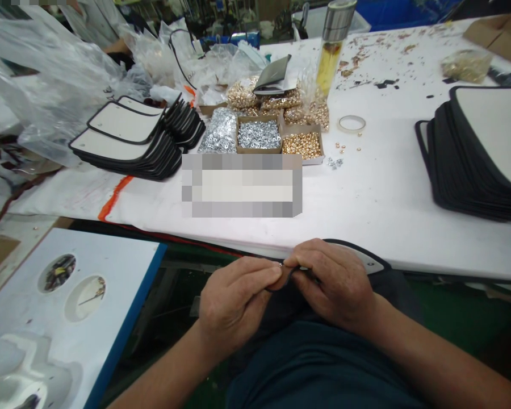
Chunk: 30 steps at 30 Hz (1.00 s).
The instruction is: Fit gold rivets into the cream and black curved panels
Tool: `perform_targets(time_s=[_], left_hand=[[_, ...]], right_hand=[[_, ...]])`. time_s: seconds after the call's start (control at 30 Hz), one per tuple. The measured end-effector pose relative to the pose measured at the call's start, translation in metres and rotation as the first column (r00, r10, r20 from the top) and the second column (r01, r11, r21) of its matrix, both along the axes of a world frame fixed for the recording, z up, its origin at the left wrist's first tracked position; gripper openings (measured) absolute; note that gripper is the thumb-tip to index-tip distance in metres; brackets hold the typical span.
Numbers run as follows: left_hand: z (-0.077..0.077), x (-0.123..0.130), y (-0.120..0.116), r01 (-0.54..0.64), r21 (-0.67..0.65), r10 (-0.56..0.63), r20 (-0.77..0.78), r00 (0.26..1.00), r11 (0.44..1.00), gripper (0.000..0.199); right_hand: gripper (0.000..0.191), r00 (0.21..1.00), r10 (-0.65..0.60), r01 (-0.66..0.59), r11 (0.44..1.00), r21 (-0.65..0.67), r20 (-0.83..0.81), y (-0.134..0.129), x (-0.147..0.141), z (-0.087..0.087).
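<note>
A black-edged white panel (357, 255) lies partly on the table's front edge, under and behind my right hand (334, 281). That hand is closed, its thumb and fingers pinching the dark edge of the panel. My left hand (236, 298) meets it at the left, thumb and forefinger pinched on a small shiny piece too small to make out, at the dark edge. Beyond the hands stand a box of silver rings (259, 134) and a box of gold rings (302, 145). A few loose silver pieces (334, 163) lie right of the boxes.
Stacked black-edged panels stand at left (123, 142) and right (485, 153). Behind the boxes are bags of gold pieces (242, 94) and a glass bottle (330, 54). A tape ring (352, 122) lies nearby. At the lower left is a white board with holes (123, 272).
</note>
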<state>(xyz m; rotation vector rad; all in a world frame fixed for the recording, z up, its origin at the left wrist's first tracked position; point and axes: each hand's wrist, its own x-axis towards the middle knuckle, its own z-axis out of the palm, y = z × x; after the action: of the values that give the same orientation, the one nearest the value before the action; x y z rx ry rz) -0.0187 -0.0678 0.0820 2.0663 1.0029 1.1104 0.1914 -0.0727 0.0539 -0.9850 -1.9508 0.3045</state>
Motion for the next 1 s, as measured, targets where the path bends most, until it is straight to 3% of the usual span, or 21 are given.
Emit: perform_targets(time_s=[0.1, 0.2, 0.23, 0.33, 0.43, 0.57, 0.67, 0.83, 1.0], left_hand=[[-0.001, -0.002, 0.002, -0.012, -0.063, 0.013, 0.013, 1.0, 0.998, 0.032], [0.0, -0.007, 0.004, -0.13, -0.267, 0.142, 0.028, 0.989, 0.955, 0.008], [0.001, -0.01, 0.006, -0.166, -0.366, 0.194, 0.04, 0.98, 0.916, 0.005], [0.005, -0.021, 0.017, -0.194, -0.626, 0.357, 0.144, 0.923, 0.756, 0.028], [0.01, -0.036, 0.041, -0.134, -0.735, 0.491, 0.295, 0.82, 0.665, 0.042], [0.014, -0.06, 0.089, -0.141, -0.758, 0.577, 0.347, 0.74, 0.637, 0.052], [0.016, -0.075, 0.133, -0.187, -0.738, 0.591, 0.333, 0.735, 0.649, 0.046], [0.016, -0.09, 0.2, -0.315, -0.679, 0.612, 0.25, 0.751, 0.663, 0.034], [0.006, -0.103, 0.236, -0.551, -0.532, 0.672, 0.048, 0.739, 0.643, 0.031]], right_hand=[[0.009, 0.999, -0.024, 0.023, 0.999, 0.031, 0.026, 0.001, 0.0, 0.002], [0.013, 0.997, -0.036, 0.034, 0.999, 0.028, 0.074, 0.005, 0.001, 0.007], [0.02, 0.994, -0.063, 0.06, 0.998, 0.033, 0.094, 0.007, 0.004, 0.008], [0.049, 0.96, -0.229, 0.223, 0.973, 0.056, 0.159, 0.015, 0.026, 0.006], [0.052, 0.921, -0.342, 0.357, 0.933, -0.048, 0.186, 0.025, 0.061, -0.007], [0.047, 0.922, -0.378, 0.379, 0.833, -0.402, 0.087, 0.044, 0.091, -0.031], [0.048, 0.909, -0.414, 0.341, 0.795, -0.501, -0.038, 0.069, 0.085, -0.04], [0.035, 0.924, -0.362, 0.28, 0.858, -0.43, -0.12, 0.12, 0.053, -0.038], [0.025, 0.927, -0.346, 0.301, 0.916, -0.264, -0.144, 0.142, 0.029, -0.038]])
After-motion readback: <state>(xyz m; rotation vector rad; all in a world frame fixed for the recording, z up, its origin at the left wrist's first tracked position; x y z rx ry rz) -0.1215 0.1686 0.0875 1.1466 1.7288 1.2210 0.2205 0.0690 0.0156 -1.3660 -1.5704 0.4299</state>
